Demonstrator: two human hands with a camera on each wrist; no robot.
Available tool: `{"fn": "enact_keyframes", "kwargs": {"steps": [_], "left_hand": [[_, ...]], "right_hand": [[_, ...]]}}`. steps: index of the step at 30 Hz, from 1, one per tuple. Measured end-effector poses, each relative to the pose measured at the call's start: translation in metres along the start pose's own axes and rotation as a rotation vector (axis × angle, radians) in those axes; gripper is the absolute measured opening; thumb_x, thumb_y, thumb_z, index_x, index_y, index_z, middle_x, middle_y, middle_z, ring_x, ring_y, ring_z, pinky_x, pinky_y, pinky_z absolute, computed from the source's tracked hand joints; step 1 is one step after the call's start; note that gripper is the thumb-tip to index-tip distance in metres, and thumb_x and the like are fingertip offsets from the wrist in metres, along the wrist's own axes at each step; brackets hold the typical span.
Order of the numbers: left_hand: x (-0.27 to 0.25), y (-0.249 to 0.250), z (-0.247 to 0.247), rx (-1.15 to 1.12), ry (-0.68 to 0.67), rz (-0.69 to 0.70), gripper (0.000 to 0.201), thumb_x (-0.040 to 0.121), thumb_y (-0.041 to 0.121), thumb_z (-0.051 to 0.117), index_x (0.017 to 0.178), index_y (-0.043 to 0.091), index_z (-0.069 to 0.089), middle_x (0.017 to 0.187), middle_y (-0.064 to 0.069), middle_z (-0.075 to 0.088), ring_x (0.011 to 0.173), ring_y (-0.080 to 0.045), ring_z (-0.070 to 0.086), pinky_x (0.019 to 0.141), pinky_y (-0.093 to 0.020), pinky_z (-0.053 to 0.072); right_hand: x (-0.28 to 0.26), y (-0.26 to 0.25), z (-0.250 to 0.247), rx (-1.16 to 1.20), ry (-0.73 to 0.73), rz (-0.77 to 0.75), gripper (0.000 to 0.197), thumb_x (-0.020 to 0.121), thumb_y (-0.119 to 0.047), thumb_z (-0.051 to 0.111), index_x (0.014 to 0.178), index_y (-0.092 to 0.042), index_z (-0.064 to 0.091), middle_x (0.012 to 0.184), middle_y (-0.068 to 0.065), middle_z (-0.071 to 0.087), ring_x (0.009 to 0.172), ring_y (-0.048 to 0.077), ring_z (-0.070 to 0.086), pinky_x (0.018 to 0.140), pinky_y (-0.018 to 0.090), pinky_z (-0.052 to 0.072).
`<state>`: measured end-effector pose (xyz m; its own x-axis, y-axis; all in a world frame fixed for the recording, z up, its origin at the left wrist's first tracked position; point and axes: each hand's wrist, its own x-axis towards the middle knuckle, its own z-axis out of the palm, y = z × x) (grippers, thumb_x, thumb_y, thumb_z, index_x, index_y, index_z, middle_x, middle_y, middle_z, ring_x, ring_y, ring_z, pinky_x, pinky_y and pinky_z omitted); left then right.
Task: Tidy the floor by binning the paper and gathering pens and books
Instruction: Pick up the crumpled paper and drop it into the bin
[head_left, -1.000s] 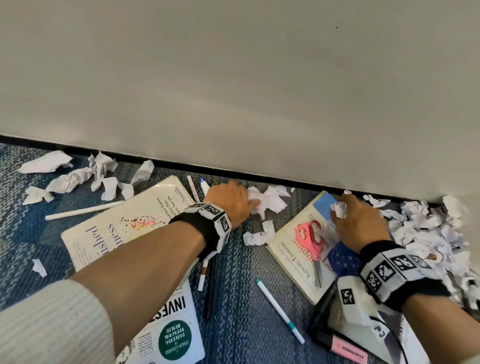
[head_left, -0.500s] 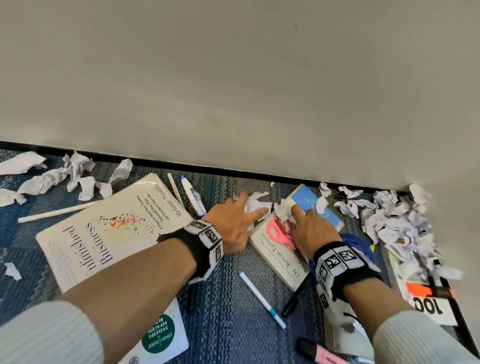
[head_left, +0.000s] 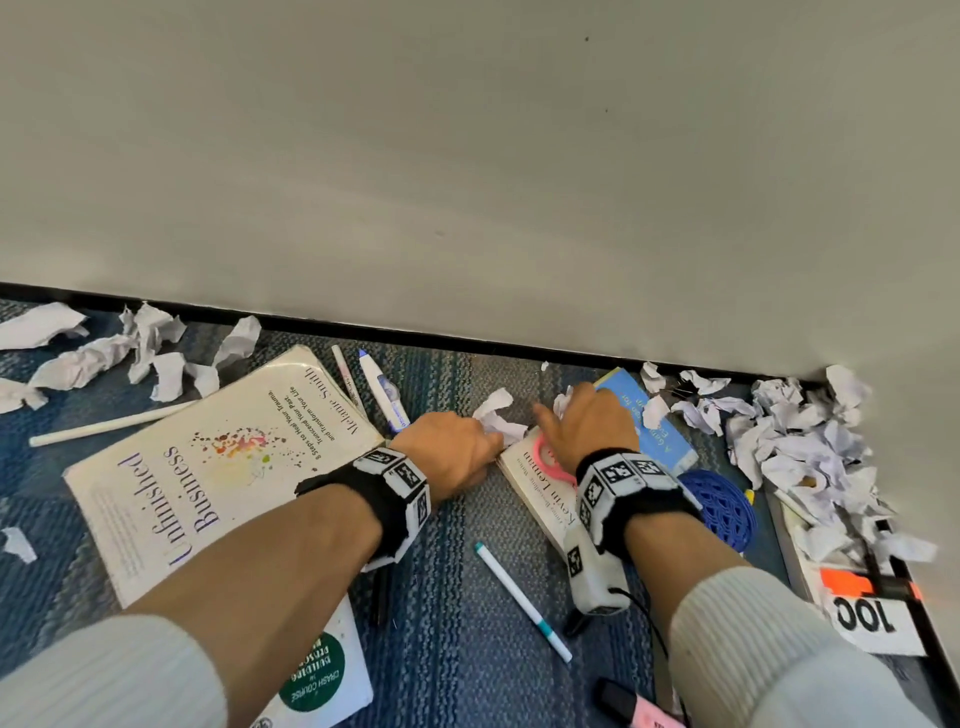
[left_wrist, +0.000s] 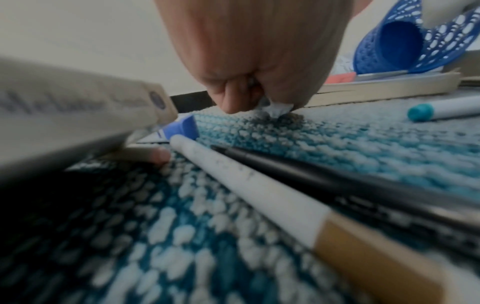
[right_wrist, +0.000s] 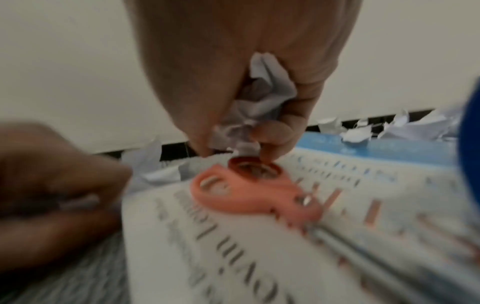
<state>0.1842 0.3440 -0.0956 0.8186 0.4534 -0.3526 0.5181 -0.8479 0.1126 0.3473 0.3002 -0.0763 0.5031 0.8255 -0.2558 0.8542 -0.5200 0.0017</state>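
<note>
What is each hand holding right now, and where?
Left hand grips a paper scrap, bunched in its curled fingers at the carpet. Right hand clutches a crumpled paper wad against its palm, above the scissors.

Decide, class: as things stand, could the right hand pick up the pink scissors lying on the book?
Probably not yet. The right hand hovers right above the pink scissors, nothing between them, but its fingers already clutch crumpled paper, which it would likely need to drop first.

Pink scissors (head_left: 551, 460), blue mesh cup (head_left: 723, 504)
</note>
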Motion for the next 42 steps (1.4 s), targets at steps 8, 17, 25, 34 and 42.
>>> {"fn": "enact_keyframes", "kwargs": {"steps": [8, 17, 25, 34, 42], "left_hand": [[-0.002, -0.02, -0.005, -0.279, 0.12, -0.274, 0.077, 0.088, 0.011, 0.049, 0.152, 0.023, 0.008, 0.105, -0.017, 0.066, 0.097, -0.038, 0.063, 0.077, -0.042, 0.048], [0.006, -0.017, 0.004, -0.145, 0.165, -0.28, 0.032, 0.103, 0.032, 0.035, 0.126, 0.01, 0.038, 0.106, -0.012, 0.065, 0.094, -0.032, 0.065, 0.065, -0.035, 0.041], [-0.004, -0.022, 0.003, -0.122, 0.178, -0.163, 0.038, 0.102, 0.04, 0.032, 0.094, 0.013, 0.058, 0.091, -0.011, 0.067, 0.082, -0.031, 0.066, 0.066, -0.034, 0.046], [-0.028, -0.031, -0.018, -0.187, 0.151, -0.173, 0.025, 0.098, 0.029, 0.045, 0.114, 0.011, 0.051, 0.117, -0.009, 0.055, 0.097, -0.031, 0.062, 0.078, -0.037, 0.048], [-0.056, -0.043, -0.035, -0.282, 0.259, -0.288, 0.028, 0.093, 0.018, 0.045, 0.119, 0.009, 0.039, 0.107, -0.015, 0.06, 0.087, -0.037, 0.062, 0.07, -0.04, 0.046]], "right_hand": [[0.022, 0.01, -0.001, 0.037, 0.037, -0.071, 0.038, 0.093, -0.029, 0.053, 0.124, -0.007, 0.051, 0.112, 0.022, 0.063, 0.108, 0.037, 0.057, 0.085, 0.038, 0.046], [0.054, -0.002, -0.009, 0.174, 0.183, -0.077, 0.031, 0.09, -0.025, 0.059, 0.098, 0.005, 0.064, 0.102, 0.027, 0.065, 0.095, 0.041, 0.061, 0.082, 0.041, 0.048], [0.063, -0.019, 0.013, 0.422, 0.129, 0.197, 0.037, 0.086, -0.028, 0.066, 0.103, 0.005, 0.062, 0.11, 0.026, 0.065, 0.106, 0.04, 0.059, 0.085, 0.038, 0.046], [0.066, -0.023, 0.011, 0.518, 0.118, 0.34, 0.028, 0.087, -0.021, 0.062, 0.099, 0.004, 0.068, 0.106, 0.026, 0.067, 0.102, 0.04, 0.062, 0.08, 0.037, 0.047], [0.047, -0.003, -0.005, 0.629, 0.149, 0.153, 0.042, 0.077, -0.034, 0.056, 0.089, 0.006, 0.066, 0.092, 0.028, 0.068, 0.092, 0.042, 0.063, 0.077, 0.037, 0.045]]}}
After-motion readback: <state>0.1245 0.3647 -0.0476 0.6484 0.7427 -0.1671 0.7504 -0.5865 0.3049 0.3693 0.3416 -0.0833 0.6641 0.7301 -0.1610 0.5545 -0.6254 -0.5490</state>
